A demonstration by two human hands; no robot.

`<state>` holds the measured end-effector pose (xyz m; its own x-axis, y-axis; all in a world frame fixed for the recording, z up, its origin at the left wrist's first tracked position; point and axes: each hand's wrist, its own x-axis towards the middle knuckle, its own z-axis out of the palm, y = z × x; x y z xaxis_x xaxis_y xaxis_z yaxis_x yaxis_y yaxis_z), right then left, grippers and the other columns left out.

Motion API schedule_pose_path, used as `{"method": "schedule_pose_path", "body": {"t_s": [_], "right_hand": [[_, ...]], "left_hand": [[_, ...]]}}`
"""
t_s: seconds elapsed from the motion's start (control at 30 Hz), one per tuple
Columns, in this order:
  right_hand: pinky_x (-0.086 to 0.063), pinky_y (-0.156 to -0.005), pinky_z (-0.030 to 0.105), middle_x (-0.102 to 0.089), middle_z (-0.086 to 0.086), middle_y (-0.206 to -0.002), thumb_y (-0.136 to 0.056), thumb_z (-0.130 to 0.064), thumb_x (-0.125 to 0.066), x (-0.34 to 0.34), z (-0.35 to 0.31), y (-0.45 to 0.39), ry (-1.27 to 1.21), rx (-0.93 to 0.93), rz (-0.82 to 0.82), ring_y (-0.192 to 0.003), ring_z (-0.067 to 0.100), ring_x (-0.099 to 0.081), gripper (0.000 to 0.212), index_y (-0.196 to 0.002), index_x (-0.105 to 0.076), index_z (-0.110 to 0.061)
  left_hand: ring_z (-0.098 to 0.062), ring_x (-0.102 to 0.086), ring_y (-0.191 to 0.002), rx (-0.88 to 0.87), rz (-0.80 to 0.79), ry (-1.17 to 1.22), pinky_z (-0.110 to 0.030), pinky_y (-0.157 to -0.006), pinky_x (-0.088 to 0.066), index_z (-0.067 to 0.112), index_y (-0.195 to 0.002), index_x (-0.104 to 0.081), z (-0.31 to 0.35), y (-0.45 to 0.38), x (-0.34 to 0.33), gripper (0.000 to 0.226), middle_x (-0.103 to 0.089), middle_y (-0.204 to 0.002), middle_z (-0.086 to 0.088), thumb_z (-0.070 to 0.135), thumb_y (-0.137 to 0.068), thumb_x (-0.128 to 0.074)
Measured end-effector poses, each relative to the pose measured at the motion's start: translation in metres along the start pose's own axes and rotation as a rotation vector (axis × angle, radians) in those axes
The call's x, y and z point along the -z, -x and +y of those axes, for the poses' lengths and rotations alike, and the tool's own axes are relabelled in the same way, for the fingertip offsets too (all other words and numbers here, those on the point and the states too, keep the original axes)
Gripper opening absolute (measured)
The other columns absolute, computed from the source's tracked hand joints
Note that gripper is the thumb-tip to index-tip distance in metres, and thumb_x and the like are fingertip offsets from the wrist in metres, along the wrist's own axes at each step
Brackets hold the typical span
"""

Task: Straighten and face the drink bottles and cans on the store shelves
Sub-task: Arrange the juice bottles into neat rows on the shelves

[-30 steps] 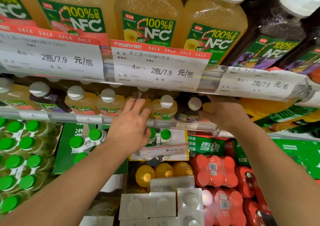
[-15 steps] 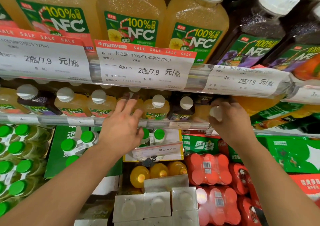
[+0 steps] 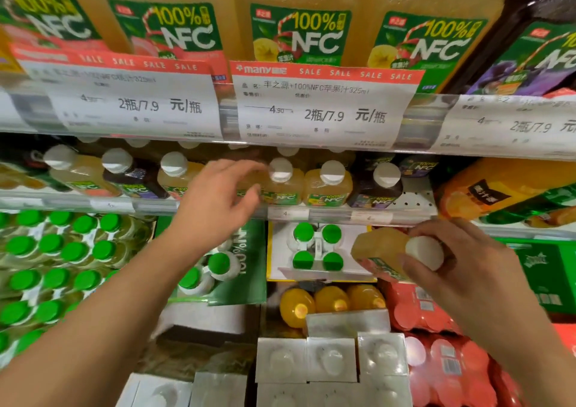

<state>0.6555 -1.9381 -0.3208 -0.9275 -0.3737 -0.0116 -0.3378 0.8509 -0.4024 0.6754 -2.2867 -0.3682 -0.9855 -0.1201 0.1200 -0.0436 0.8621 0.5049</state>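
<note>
right hand (image 3: pixel 461 278) is gripping a juice bottle (image 3: pixel 383 257) by the cap end, fingers curled around it, bottle tipped sideways, off the shelf and below its rail (image 3: pixel 330 215). left hand (image 3: pixel 218 200) is hanging loose, fingers spread, holding nothing, near the front row (image 3: pixel 327 185). best move: tip it upright first, label out, then slide into the gap beside the dark bottle (image 3: pixel 378 188).

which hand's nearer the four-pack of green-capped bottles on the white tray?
Right. The right hand, holding a white-capped juice bottle, sits just beside the four-pack; the left hand is farther up-left.
</note>
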Motion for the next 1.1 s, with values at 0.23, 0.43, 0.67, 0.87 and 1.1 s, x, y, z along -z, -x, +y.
{"method": "schedule_pose_path", "body": {"t_s": [0.23,0.43,0.67,0.87,1.1], "right_hand": [[-0.043,-0.062,0.015,-0.062,-0.007,-0.095,-0.08,-0.069,-0.054,0.013,-0.037,-0.018,-0.101,0.078,0.082,-0.077,0.014,-0.059,0.05,-0.101,-0.065,-0.025],[-0.045,-0.058,0.02,-0.063,-0.014,-0.083,-0.078,-0.069,-0.053,-0.004,-0.083,-0.034,-0.168,0.133,0.044,-0.073,0.002,-0.061,0.047,-0.095,-0.066,-0.028],[-0.051,-0.059,0.019,-0.065,-0.02,-0.083,-0.079,-0.065,-0.066,-0.034,-0.134,-0.05,-0.231,0.176,-0.015,-0.071,0.0,-0.063,0.039,-0.091,-0.069,-0.027],[-0.052,-0.06,0.023,-0.063,-0.021,-0.084,-0.076,-0.064,-0.064,-0.054,-0.178,-0.067,-0.25,0.233,-0.036,-0.074,0.002,-0.063,0.038,-0.091,-0.067,-0.029],[-0.056,-0.074,0.04,-0.068,-0.01,-0.089,-0.077,-0.062,-0.067,-0.086,-0.233,-0.09,-0.262,0.345,-0.048,-0.08,0.012,-0.064,0.045,-0.1,-0.072,-0.024]], "left_hand": [[-0.045,-0.052,-0.09,0.422,0.251,-0.29,-0.049,-0.081,-0.036,0.0,-0.087,-0.06,-0.101,0.02,0.048,0.023,-0.058,-0.084,-0.028,0.022,-0.087,-0.066],[-0.05,-0.053,-0.107,0.624,0.133,-0.326,-0.05,-0.093,-0.043,-0.014,-0.098,-0.062,-0.139,0.013,0.06,0.043,-0.059,-0.103,-0.04,0.029,-0.093,-0.07],[-0.045,-0.058,-0.102,0.585,0.079,-0.269,-0.047,-0.082,-0.048,0.0,-0.095,-0.064,-0.162,0.013,0.064,0.046,-0.064,-0.1,-0.03,0.046,-0.094,-0.068],[-0.035,-0.062,-0.085,0.417,0.198,-0.104,-0.038,-0.068,-0.043,0.014,-0.118,-0.059,-0.159,0.055,0.09,0.04,-0.069,-0.096,-0.011,0.037,-0.09,-0.075],[-0.006,-0.06,-0.069,0.546,0.373,0.13,-0.025,-0.068,-0.047,0.031,-0.113,-0.061,-0.127,0.144,0.129,0.037,-0.068,-0.09,0.014,0.039,-0.082,-0.08]]}}
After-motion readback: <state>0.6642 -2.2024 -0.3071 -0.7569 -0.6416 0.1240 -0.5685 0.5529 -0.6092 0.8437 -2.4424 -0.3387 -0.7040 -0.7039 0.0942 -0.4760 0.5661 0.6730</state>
